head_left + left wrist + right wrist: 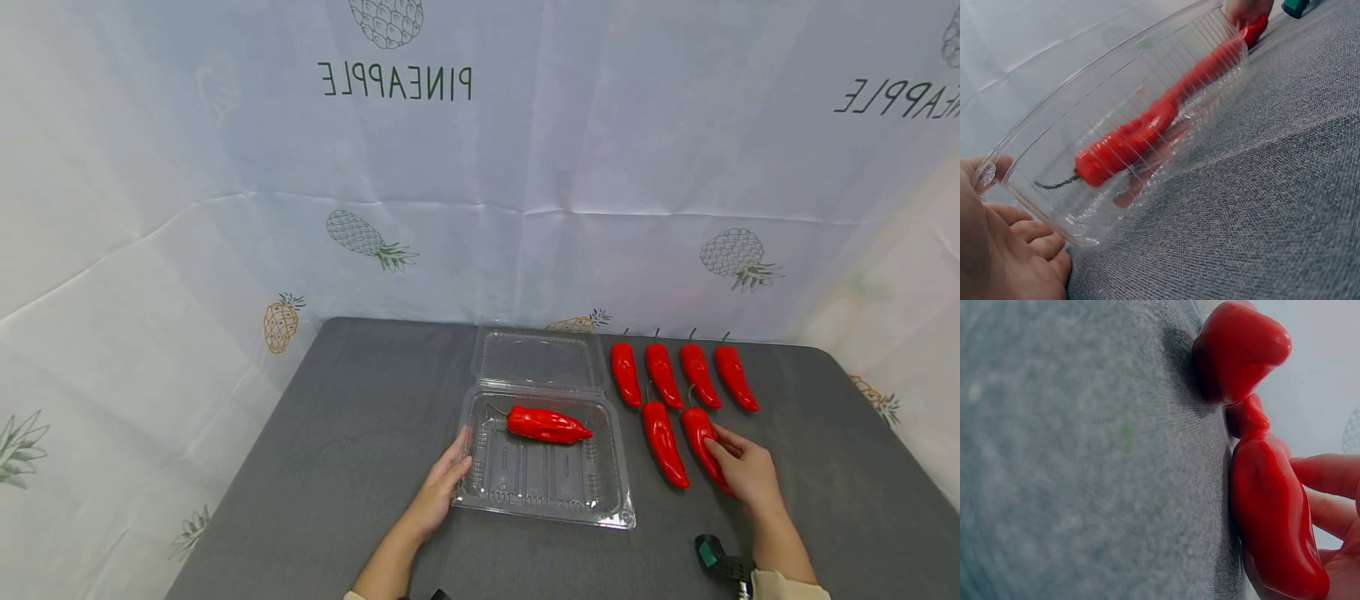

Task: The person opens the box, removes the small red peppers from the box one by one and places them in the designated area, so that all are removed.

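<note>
A clear plastic clamshell box (542, 515) lies with its lid (536, 358) folded back. One red pepper (547, 424) with a green stem lies crosswise inside the tray, also seen through the box wall in the left wrist view. My left hand (442, 487) holds the box's left rim between thumb and fingers. To the right of the box, my right hand (746, 475) grips the lower part of another red pepper (696, 427) lying on the table. In the right wrist view, its fingers (1329, 475) touch this pepper's side.
Several more red peppers (663, 442) lie in two rows right of the box on the grey table (360, 417). A black and green device (712, 554) is by the right wrist. A white pineapple-print cloth (480, 150) hangs behind.
</note>
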The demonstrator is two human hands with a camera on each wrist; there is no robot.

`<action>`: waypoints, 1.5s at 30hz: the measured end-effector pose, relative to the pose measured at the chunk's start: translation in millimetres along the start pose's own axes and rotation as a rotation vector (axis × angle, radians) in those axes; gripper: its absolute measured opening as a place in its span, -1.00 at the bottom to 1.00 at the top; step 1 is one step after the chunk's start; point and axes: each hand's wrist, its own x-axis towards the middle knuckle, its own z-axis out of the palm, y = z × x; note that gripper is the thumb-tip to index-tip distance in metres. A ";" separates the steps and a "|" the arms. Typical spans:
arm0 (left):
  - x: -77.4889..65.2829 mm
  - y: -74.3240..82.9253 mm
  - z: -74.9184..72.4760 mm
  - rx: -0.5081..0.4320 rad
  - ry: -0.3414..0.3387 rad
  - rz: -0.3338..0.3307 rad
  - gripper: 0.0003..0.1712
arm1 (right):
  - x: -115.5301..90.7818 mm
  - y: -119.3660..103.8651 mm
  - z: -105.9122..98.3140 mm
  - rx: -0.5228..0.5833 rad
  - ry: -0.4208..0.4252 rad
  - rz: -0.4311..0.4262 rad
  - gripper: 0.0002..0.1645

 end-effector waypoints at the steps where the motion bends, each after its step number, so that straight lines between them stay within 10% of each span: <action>1: -0.1 -0.2 -0.1 0.003 0.000 0.000 -0.30 | -0.2 -0.5 0.0 0.000 0.001 0.002 -0.29; 18: 0.1 0.4 -0.3 -0.002 0.000 -0.006 -0.31 | -12.2 -31.5 -5.2 0.009 0.049 -0.167 -0.25; 45: -0.3 -0.3 -0.5 -0.022 -0.012 0.003 -0.30 | -18.0 -115.1 19.2 -0.034 -0.185 -0.368 -0.21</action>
